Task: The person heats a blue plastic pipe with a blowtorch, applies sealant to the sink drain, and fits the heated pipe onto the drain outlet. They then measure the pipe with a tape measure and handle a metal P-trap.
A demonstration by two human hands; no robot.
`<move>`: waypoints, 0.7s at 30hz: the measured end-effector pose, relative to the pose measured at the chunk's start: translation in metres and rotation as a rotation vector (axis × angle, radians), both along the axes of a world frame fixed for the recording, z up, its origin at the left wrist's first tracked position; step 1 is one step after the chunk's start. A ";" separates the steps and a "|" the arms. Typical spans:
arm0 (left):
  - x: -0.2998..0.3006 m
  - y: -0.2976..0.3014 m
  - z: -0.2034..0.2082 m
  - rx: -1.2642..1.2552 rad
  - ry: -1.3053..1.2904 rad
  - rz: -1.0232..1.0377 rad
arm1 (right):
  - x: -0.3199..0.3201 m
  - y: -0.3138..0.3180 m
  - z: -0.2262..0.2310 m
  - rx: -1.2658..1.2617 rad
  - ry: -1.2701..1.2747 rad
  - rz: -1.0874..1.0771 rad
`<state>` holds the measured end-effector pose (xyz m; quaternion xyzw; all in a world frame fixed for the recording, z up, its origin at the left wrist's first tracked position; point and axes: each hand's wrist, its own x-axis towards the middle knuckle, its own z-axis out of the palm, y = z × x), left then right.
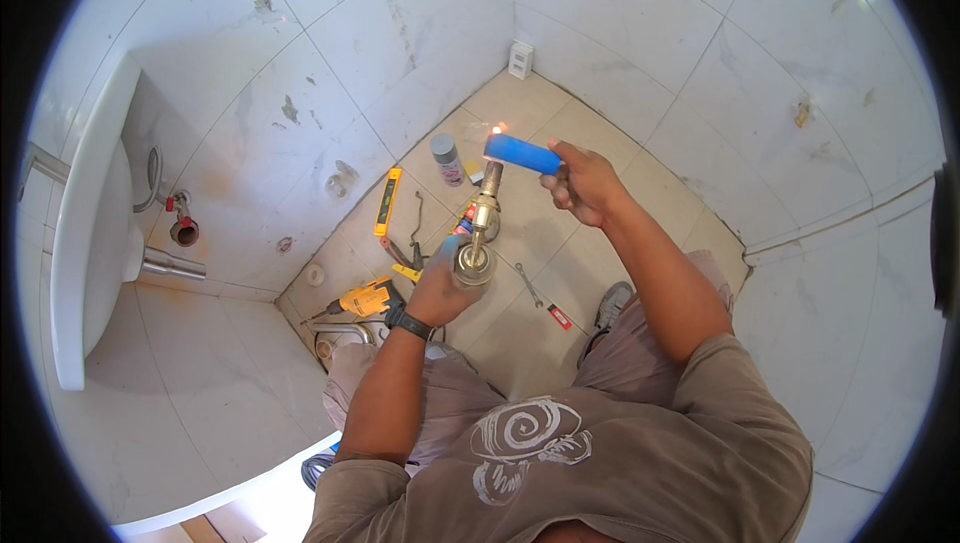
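Observation:
My left hand point(446, 285) is closed around a brass-coloured blowtorch point(484, 213), whose nozzle points away from me. Just past the nozzle, my right hand point(588, 183) grips one end of a short blue pipe point(525, 153). The pipe's far end lies right over the nozzle tip, and a small orange flame point(499, 129) shows at its edge. Part of the torch's lower body is hidden by my left fingers.
On the tiled floor lie a spray can point(447, 161), a yellow spirit level point(387, 201), a yellow drill point(362, 300), a wrench point(528, 284) and a red lighter point(560, 317). A white washbasin point(95, 233) juts from the left wall near a red-handled valve point(182, 228).

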<state>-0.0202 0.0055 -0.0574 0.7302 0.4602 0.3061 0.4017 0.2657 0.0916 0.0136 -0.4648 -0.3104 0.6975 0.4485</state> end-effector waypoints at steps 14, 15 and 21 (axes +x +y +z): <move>0.004 -0.010 0.002 -0.050 -0.063 -0.041 | 0.005 -0.032 0.018 0.591 -0.742 -0.226; 0.006 -0.012 -0.002 -0.043 -0.077 -0.038 | 0.008 -0.032 0.017 0.448 -0.550 -0.198; 0.024 0.008 -0.024 -0.180 -0.184 0.009 | 0.058 0.024 -0.031 0.134 0.051 -0.266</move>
